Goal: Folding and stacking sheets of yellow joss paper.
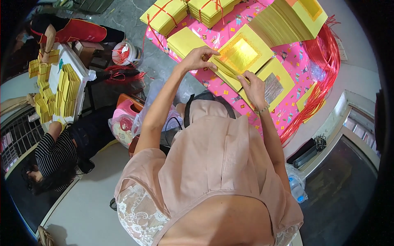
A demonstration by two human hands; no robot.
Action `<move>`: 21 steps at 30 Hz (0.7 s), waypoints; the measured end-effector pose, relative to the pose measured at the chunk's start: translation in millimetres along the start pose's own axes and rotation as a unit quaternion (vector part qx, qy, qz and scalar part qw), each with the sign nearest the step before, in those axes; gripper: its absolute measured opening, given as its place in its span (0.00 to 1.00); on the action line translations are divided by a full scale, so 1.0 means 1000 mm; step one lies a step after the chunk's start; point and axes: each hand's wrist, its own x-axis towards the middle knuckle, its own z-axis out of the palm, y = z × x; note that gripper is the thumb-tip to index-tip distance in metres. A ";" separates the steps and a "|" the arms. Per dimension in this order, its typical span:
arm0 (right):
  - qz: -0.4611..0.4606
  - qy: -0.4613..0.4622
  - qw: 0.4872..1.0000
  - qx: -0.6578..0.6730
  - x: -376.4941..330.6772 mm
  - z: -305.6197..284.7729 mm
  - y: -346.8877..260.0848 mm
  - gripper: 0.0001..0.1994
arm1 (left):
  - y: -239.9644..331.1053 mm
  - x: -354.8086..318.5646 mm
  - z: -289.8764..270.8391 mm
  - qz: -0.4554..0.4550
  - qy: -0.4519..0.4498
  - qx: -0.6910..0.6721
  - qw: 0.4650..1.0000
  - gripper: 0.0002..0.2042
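A stack of yellow paper sheets with a gold foil square (242, 53) lies on a pink patterned cloth (250, 18). My left hand (199, 57) pinches the near left edge of this stack. My right hand (254, 86) grips the folded front edge of the same sheets. Beside it to the right lies a yellow sheet with a silver foil square (276, 84). A plain yellow stack (184, 41) rests to the left of my left hand.
Tied yellow bundles (166, 14) and a tall fanned stack (287, 22) sit at the back. Red strings (324, 69) heap at the right. Two other people work at a white table with yellow stacks (67, 88) on the left. A water bottle (296, 186) stands lower right.
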 end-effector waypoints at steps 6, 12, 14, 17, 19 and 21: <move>-0.003 -0.001 1.000 0.011 0.000 -0.001 -0.001 0.14 | 0.002 -0.003 -0.001 -0.012 -0.002 -0.002 1.000 0.28; 0.008 -0.003 1.000 0.015 0.000 -0.002 -0.003 0.15 | 0.003 -0.001 -0.002 -0.019 -0.007 -0.015 1.000 0.28; 0.008 -0.002 1.000 0.016 0.000 -0.002 -0.001 0.15 | 0.004 -0.001 -0.003 -0.023 -0.009 -0.017 1.000 0.28; 0.009 -0.004 1.000 0.018 0.001 -0.001 0.001 0.15 | 0.006 0.001 -0.003 -0.024 -0.007 -0.002 1.000 0.28; 0.013 -0.006 1.000 0.018 0.000 -0.001 0.002 0.14 | 0.008 0.001 -0.001 -0.016 0.001 0.013 1.000 0.27; 0.011 -0.004 1.000 0.017 -0.002 0.000 0.002 0.14 | 0.010 0.000 -0.001 -0.020 -0.002 0.017 1.000 0.26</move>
